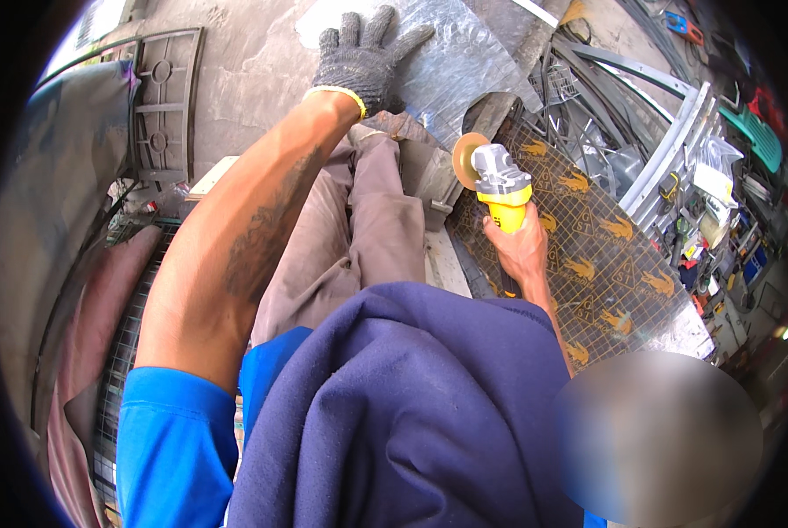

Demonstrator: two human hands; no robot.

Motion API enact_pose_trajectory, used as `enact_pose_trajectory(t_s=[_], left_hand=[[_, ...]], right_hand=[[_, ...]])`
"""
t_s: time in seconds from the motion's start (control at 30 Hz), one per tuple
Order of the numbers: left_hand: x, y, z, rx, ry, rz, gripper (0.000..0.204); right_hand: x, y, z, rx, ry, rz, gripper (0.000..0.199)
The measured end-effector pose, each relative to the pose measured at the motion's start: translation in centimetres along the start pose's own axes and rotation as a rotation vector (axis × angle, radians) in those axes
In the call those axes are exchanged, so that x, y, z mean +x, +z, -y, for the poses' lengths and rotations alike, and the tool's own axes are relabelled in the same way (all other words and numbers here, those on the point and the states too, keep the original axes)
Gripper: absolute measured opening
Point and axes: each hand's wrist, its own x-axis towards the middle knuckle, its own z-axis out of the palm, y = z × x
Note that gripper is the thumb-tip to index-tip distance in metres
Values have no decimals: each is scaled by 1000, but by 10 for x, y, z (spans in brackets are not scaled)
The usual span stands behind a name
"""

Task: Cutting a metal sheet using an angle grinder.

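Observation:
My left hand, in a dark grey knit glove with a yellow cuff, lies flat with fingers spread on a grey patterned metal sheet. My right hand, bare, grips the yellow body of an angle grinder. The grinder's round disc points left and hangs just above the near edge of the sheet, beside my knee in grey-brown trousers. A dark blue cloth covers my chest.
A dark mat with a gold pattern lies under the grinder at the right. Grey metal frames and cluttered tools and boxes fill the far right. A dark grille and a wire mesh stand at the left on concrete floor.

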Motion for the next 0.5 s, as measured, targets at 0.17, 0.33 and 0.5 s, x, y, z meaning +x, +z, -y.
enact_pose_trajectory(t_s=[0.17,0.33,0.5], left_hand=[[-1,24,13,42,35,-287,115],[1,22,12,40,50,-276,113],[1,22,15,30,76,-288,115]], right_hand=[[-5,-10,-8,-122,-27,-13,59],[-19,-22,-9,-69,-15,-128,55],[-24,-27,-11,345,-50,-139,58]])
